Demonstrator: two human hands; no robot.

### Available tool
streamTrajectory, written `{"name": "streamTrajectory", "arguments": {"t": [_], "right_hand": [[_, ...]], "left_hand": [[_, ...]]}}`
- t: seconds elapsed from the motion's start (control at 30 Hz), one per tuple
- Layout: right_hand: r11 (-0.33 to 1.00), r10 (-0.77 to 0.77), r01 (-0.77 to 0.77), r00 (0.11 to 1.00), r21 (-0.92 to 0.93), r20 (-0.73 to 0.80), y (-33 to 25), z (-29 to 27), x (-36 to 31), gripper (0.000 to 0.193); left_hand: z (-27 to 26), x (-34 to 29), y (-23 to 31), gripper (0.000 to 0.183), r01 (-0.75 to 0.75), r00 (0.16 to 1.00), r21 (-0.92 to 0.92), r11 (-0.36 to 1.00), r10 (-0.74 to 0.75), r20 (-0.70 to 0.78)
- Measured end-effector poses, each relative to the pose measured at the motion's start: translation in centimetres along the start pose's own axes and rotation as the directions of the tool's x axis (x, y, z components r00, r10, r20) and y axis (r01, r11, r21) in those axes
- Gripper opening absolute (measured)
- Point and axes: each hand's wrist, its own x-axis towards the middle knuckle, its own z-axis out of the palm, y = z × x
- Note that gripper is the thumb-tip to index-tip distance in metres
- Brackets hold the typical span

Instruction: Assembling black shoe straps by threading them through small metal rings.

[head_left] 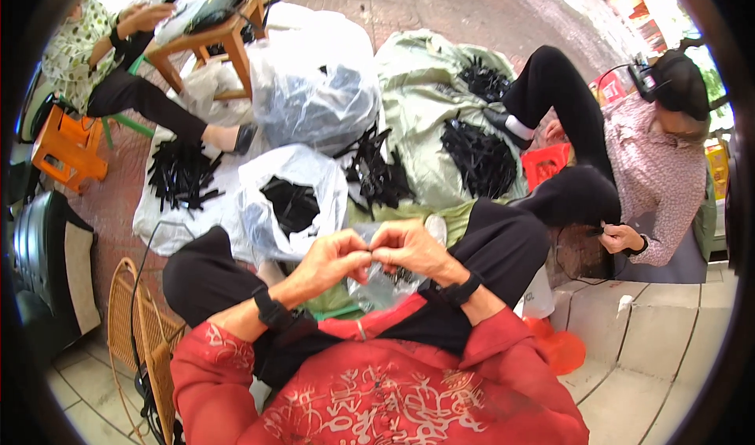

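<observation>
My left hand (336, 258) and my right hand (418, 251) meet at the fingertips above my lap, both closed in a pinch. Whatever lies between the fingers is too small or hidden to make out. Just below them a clear plastic bag (370, 294) rests between my legs, with small dark pieces showing in it. Beyond my left hand stands an open white plastic bag (253, 179) holding black strips (289, 206).
Piles of black strips (480, 158) lie on pale sheeting (425, 122). A co-worker (657, 162) sits at right by a red basket (544, 164); another person (79, 44) is at far left near a wooden stool (228, 32). A wicker basket (141, 319) stands at left.
</observation>
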Motion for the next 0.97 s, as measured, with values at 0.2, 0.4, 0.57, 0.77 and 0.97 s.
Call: {"name": "streamTrajectory", "arguments": {"t": [0.2,0.4,0.57,0.77,0.97], "right_hand": [[0.974,-0.039,0.040,0.999,-0.224,0.011,-0.5,0.5,-1.0,0.004],[0.844,-0.206,0.179,0.979,-0.505,0.002,-0.3,1.2,-0.4,0.005],[0.958,-0.099,0.086,0.994,-0.273,-0.035,-0.3,1.0,-0.2,0.008],[0.870,-0.211,0.139,0.972,-0.473,-0.103,-0.1,1.3,0.3,0.010],[0.969,-0.096,0.083,0.994,-0.231,-0.045,0.5,0.4,0.3,0.010]], "left_hand": [[0.5,-0.7,-0.2,0.013,0.067,0.997,-0.064,0.996,-0.065,0.042],[0.5,-0.5,-0.3,0.009,0.028,0.997,0.022,0.999,-0.027,-0.068],[0.5,-0.1,0.2,0.011,0.000,0.996,0.111,0.994,0.011,-0.092],[0.5,0.1,0.3,0.010,-0.015,0.990,0.177,0.984,0.040,-0.135],[0.7,0.3,-0.2,0.010,-0.016,0.990,0.144,0.989,0.036,-0.138]]}}
